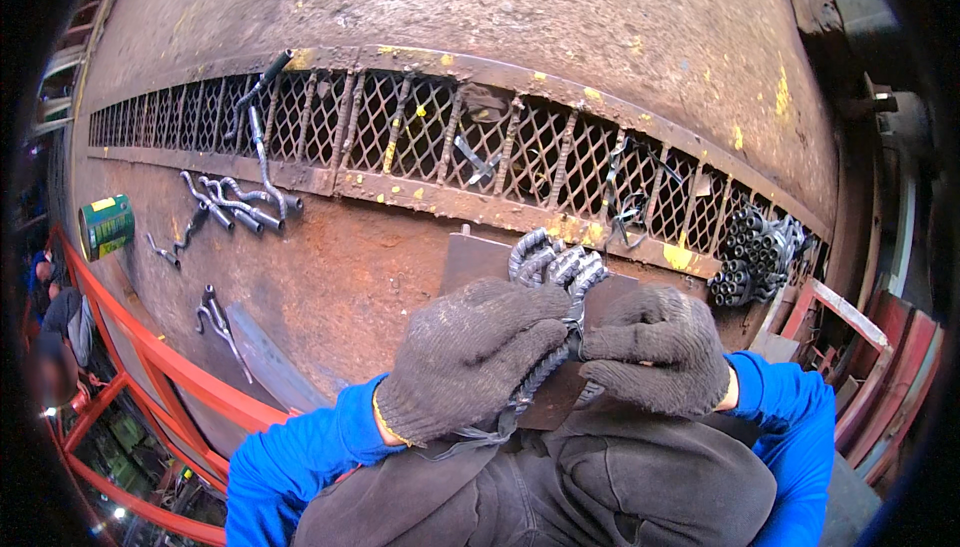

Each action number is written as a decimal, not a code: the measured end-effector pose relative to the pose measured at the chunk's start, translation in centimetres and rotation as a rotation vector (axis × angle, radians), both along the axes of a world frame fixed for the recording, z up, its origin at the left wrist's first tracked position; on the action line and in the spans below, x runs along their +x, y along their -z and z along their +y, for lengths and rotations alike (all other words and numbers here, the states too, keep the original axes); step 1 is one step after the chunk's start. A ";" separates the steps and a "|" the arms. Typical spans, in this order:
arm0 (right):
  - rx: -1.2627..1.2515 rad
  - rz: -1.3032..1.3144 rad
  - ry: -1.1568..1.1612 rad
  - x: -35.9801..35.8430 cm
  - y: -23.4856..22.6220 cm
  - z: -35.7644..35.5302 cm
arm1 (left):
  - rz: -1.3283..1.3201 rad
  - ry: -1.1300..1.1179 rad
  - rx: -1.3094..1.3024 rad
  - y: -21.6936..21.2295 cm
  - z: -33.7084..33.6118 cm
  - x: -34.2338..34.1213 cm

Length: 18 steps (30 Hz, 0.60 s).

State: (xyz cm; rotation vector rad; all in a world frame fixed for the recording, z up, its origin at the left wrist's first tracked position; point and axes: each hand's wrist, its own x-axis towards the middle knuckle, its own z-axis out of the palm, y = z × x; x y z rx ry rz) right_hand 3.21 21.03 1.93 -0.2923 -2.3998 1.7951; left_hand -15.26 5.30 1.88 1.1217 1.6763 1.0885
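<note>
Both my hands wear dark knit gloves and meet over a bundle of bent, ribbed steel bars [556, 262]. The curved ends of the bars stand out beyond my fingers, and their other ends come back toward my lap. My left hand [475, 357] is closed over the left side of the bundle, its fingertips near a thin dark tie strip [574, 335] that runs round the bars. From the right, my right hand [655, 352] pinches at that strip with curled fingers; its exact grip is partly hidden. Below the bundle is a flat brown metal plate [550, 402].
A rusty mesh grating [520, 152] crosses the metal surface ahead. Loose bent bars with dark tube ends [235, 205] lie left, beside a green can [106, 228]. A pile of similar pieces [755, 257] sits right. Red railing [165, 377] borders the left; a person [68, 327] is beyond it.
</note>
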 end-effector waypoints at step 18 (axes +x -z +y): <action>0.528 0.293 -0.069 -2.7 1.8 0.6 | -0.539 0.354 -0.450 -1.7 -0.1 -1.5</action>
